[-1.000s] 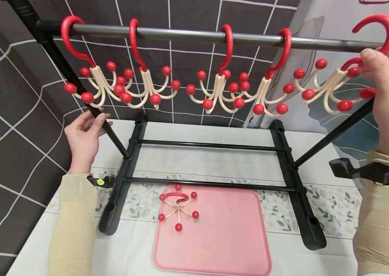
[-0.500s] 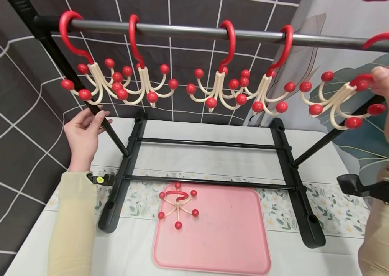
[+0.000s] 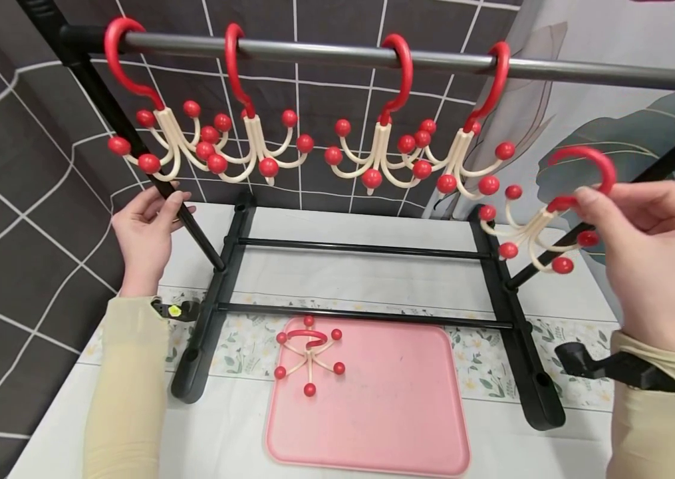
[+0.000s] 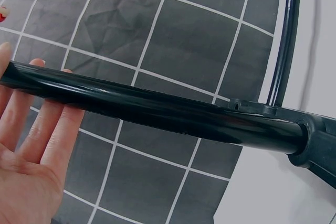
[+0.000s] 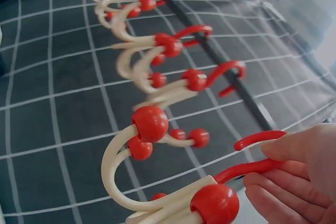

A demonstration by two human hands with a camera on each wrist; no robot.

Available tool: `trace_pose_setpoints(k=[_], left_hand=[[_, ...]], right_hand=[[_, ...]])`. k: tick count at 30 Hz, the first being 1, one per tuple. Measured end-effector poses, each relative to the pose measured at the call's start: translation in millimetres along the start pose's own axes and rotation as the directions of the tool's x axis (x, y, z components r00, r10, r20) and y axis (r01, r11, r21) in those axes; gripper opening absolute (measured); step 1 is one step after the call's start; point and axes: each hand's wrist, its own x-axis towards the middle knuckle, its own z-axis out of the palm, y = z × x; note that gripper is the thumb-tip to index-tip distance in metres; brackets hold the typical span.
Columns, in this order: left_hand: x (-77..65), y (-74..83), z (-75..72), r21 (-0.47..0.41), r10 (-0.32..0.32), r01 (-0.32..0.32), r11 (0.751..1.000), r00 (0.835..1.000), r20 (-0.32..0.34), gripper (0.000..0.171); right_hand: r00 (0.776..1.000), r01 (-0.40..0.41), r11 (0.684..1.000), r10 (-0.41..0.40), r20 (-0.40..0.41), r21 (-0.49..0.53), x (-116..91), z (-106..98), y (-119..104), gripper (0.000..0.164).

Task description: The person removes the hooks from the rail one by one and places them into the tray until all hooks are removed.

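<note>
My right hand (image 3: 657, 256) pinches the red hook of a cream multi-arm hanger (image 3: 531, 229) with red ball tips. This hanger tilts in the air below the rack's grey top bar (image 3: 319, 52), in front of the right-hand post. In the right wrist view, thumb and fingers grip the red hook (image 5: 247, 169). On the other side, my left hand (image 3: 147, 243) holds the rack's black left post (image 4: 157, 111), with fingers behind it and thumb across the front. Several matching hangers, such as this one (image 3: 381, 143), hang from the top bar by their hooks.
A pink tray (image 3: 403, 412) lies on the white table (image 3: 217, 439) at the rack's front, with another such hanger (image 3: 310, 356) at its upper left. Black feet (image 3: 523, 366) and low crossbars (image 3: 367, 249) form the rack's base. Dark gridded cloth (image 3: 337, 100) covers the back.
My right hand first moved right along the bar with the hanger, then came down and left, carrying it below the bar. My left hand stays on the post.
</note>
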Motion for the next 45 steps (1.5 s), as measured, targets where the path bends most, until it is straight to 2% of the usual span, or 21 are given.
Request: trace_pose_setpoints(k=[3, 5, 10, 15, 19, 22, 29, 34, 36, 40, 45], left_hand=[[-0.3, -0.3, 0.3, 0.001, 0.01, -0.01, 1.0, 1.0, 0.004, 0.028], [-0.4, -0.2, 0.2, 0.017, 0.013, -0.013, 1.0, 1.0, 0.006, 0.027], [-0.5, -0.2, -0.5, 0.03, 0.005, -0.005, 1.0, 1.0, 0.006, 0.03], [-0.1, -1.0, -0.6, 0.032, 0.008, -0.008, 0.999, 1.0, 0.011, 0.031], [0.9, -1.7, -0.4, 0.004, 0.021, -0.021, 1.0, 1.0, 0.014, 0.029], [1.2, -1.7, -0.1, -0.02, 0.02, -0.02, 1.0, 1.0, 0.012, 0.028], [0.8, -1.0, -0.2, 0.035, 0.025, -0.026, 0.999, 1.0, 0.014, 0.027], [1.1, 0.0, 0.7, 0.01, 0.015, -0.015, 1.0, 1.0, 0.009, 0.028], [1.3, 0.1, 1.1, 0.002, 0.014, -0.014, 1.0, 1.0, 0.007, 0.029], [1.3, -0.3, 1.0, 0.0, 0.011, -0.011, 1.0, 1.0, 0.005, 0.028], [0.8, -0.6, 0.6, 0.0, 0.006, -0.006, 1.0, 1.0, 0.006, 0.027]], right_hand=[[0.998, 0.053, 0.998, -0.051, 0.044, -0.045, -12, 5, 10, 0.024], [0.995, 0.05, 0.997, -0.045, 0.084, -0.055, -20, 9, 16, 0.023], [0.982, -0.01, 1.0, 0.008, 0.189, 0.009, -39, 21, 28, 0.022], [0.951, -0.042, 0.995, 0.013, 0.309, 0.087, -59, 36, 39, 0.018], [0.917, -0.037, 0.989, -0.023, 0.398, 0.144, -76, 49, 44, 0.013], [0.882, -0.046, 0.977, -0.058, 0.467, 0.208, -88, 58, 46, 0.011], [0.801, -0.203, 0.928, -0.026, 0.599, 0.312, -116, 73, 44, 0.013], [0.737, -0.267, 0.885, -0.068, 0.672, 0.382, -135, 83, 44, 0.014], [0.72, -0.278, 0.875, -0.084, 0.689, 0.396, -143, 87, 46, 0.015], [0.702, -0.28, 0.865, -0.112, 0.703, 0.417, -154, 95, 48, 0.018], [0.662, -0.308, 0.854, -0.124, 0.739, 0.42, -166, 106, 53, 0.016]])
